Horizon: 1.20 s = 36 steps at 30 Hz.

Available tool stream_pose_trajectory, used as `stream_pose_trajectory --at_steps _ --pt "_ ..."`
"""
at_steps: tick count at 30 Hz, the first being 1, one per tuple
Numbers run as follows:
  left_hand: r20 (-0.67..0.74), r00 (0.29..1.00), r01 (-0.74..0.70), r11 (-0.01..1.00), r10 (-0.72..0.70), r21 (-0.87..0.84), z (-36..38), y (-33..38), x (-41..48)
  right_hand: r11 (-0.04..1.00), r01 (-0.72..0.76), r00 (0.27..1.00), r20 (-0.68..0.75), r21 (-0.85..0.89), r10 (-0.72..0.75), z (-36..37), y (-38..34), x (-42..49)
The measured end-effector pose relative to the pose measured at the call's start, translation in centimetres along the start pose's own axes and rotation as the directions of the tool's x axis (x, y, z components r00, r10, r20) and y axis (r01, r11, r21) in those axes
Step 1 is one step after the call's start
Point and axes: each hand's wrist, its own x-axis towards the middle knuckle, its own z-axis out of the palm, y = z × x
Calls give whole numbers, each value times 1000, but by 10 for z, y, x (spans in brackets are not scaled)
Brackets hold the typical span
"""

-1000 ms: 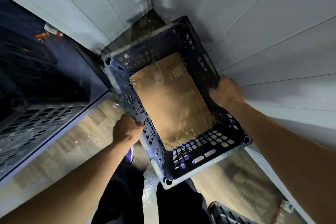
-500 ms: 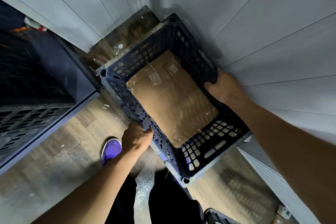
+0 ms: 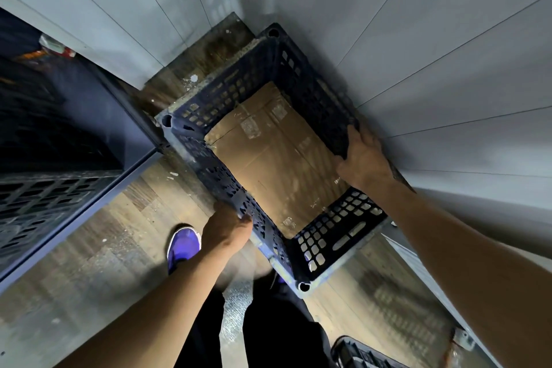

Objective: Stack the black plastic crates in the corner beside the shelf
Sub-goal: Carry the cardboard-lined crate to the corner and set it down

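Crate (image 3: 328, 243) (cardboard (image 3: 277, 164) inside), gripped by left hand (image 3: 227, 233) and right hand (image 3: 363, 158), in white-walled, wood-floored corner (image 3: 227, 36).

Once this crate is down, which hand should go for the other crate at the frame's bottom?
Right, probably. The spare crate lies on the side of the right hand; the left hand, gripping the held crate on the shelf side, would have to cross the legs.
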Motion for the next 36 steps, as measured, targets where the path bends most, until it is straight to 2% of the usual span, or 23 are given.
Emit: stream_pose_trajectory --at_steps 3,8,12,15,19,23,27,30,33,36 --pt "-40 998 -53 998 55 30 -9 -2 -17 1000 -20 999 44 3 20 0 5 -17" --pt "-13 977 -205 961 211 183 -20 -14 -47 1000 -25 987 156 -11 26 8 15 -59" --pt "31 937 -336 868 349 366 -24 -35 -59 996 -84 971 224 -12 84 21 14 -90" --pt "45 897 -417 810 439 412 -27 -40 -56 992 -122 968 223 20 114 37 10 -109" --pt "148 855 -504 727 498 466 -32 -38 -46 978 -188 965 203 86 168 55 -10 -134" --pt "230 743 -634 550 629 543 -46 -32 -29 950 -252 962 155 184 225 91 -31 -153" --pt "278 680 -676 435 678 594 -51 -30 -13 924 -274 960 141 266 244 140 -51 -174" --pt "312 632 -672 301 709 677 -46 -32 6 942 -246 964 163 229 212 171 -58 -184" --pt "335 552 -648 141 764 749 -35 -33 24 975 -197 971 156 106 180 194 -53 -187" --pt "373 509 -688 105 776 718 -21 -30 41 985 -167 980 118 40 161 208 -40 -184"
